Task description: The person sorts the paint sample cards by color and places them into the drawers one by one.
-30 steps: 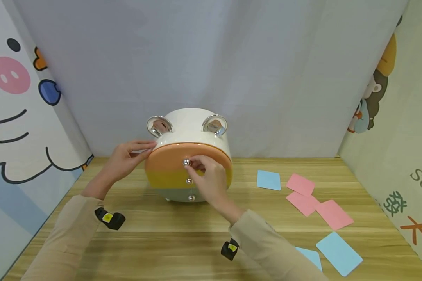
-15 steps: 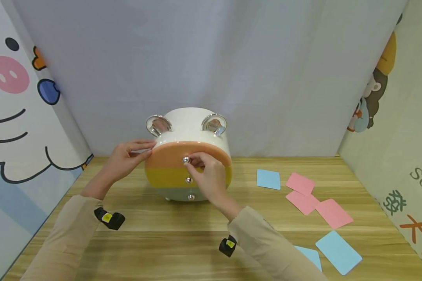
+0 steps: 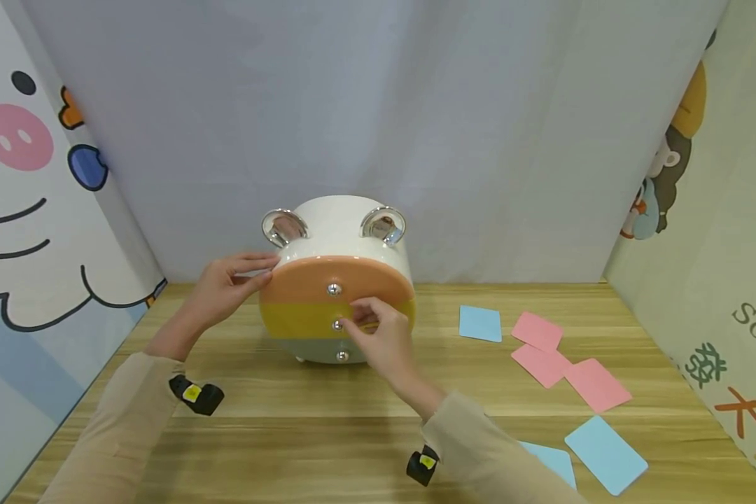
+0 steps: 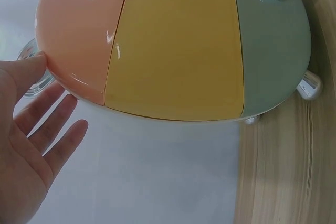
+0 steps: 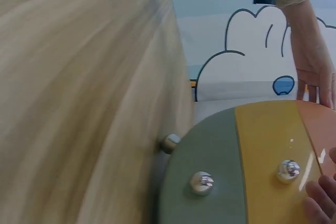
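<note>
A small white drawer cabinet (image 3: pixel 346 227) with two silver ears stands on the wooden table. Its rounded front has an orange drawer (image 3: pixel 296 280), a yellow drawer (image 4: pixel 178 51) and a grey-green drawer (image 4: pixel 273 45), all pushed in. My left hand (image 3: pixel 227 283) rests on the cabinet's upper left edge, thumb at the orange front and straight fingers along the side. Before the yellow drawer is my right hand (image 3: pixel 381 336), thumb tip close to the silver middle knob (image 5: pixel 288 171); in the right wrist view that knob stands free of the fingers. The top knob (image 3: pixel 334 289) is uncovered.
To the right lie a blue card (image 3: pixel 480 323), several pink cards (image 3: pixel 538 331), and two more blue cards (image 3: pixel 607 455) near the front. A grey curtain (image 3: pixel 479 140) hangs behind the table, with printed panels (image 3: pixel 19 210) at both sides.
My right hand has let go of the top knob and moved down to the middle knob. The left hand keeps its place on the cabinet's edge. The drawers look unmoved.
</note>
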`<state>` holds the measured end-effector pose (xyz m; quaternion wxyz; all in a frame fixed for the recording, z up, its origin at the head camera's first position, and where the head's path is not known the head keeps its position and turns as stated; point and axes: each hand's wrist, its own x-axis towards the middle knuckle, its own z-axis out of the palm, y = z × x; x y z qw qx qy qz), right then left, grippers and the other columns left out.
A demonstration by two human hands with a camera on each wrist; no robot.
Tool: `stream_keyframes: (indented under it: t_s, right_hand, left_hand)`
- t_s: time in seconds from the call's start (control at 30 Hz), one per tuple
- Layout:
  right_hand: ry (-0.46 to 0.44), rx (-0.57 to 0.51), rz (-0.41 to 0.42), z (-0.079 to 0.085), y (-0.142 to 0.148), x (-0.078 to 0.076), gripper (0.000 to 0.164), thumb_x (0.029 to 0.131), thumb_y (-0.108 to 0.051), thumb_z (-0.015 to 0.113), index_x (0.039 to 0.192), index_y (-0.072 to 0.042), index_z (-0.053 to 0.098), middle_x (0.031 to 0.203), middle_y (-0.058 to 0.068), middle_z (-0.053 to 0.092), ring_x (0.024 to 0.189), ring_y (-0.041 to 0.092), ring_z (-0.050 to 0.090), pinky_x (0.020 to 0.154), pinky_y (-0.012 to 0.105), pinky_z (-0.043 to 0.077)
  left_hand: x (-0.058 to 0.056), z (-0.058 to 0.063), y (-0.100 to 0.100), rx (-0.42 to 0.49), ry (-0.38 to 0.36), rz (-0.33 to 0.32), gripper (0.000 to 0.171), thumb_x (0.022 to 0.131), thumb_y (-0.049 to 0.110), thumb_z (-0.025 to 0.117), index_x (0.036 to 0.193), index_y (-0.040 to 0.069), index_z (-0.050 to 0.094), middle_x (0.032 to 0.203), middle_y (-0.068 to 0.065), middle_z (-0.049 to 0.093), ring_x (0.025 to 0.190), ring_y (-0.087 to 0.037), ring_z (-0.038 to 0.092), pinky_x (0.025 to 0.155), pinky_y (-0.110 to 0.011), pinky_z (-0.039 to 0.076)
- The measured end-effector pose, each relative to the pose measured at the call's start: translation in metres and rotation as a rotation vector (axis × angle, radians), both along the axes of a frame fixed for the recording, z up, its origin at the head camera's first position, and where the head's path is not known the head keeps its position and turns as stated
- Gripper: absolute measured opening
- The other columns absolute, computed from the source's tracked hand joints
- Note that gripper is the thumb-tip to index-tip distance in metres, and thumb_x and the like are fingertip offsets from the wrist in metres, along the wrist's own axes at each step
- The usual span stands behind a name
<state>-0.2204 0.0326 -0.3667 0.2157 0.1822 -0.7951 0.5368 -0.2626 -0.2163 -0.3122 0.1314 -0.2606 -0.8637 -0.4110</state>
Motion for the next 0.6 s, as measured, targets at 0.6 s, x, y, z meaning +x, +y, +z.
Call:
stream_keyframes:
  t_s: [0.6]
  right_hand:
    - [0.044, 0.040, -0.099, -0.037, -0.014, 0.000, 0.017, 0.075, -0.005, 0.072, 0.091, -0.003, 0.065, 0.083, 0.005, 0.066, 0.074, 0.016, 0.063, 0.066, 0.023, 0.055]
  left_hand:
    - [0.002, 0.001, 0.000, 0.007, -0.020, -0.008, 0.032, 0.088, 0.010, 0.059, 0.119, 0.000, 0.059, 0.124, -0.016, 0.054, 0.110, -0.030, 0.052, 0.076, -0.012, 0.050]
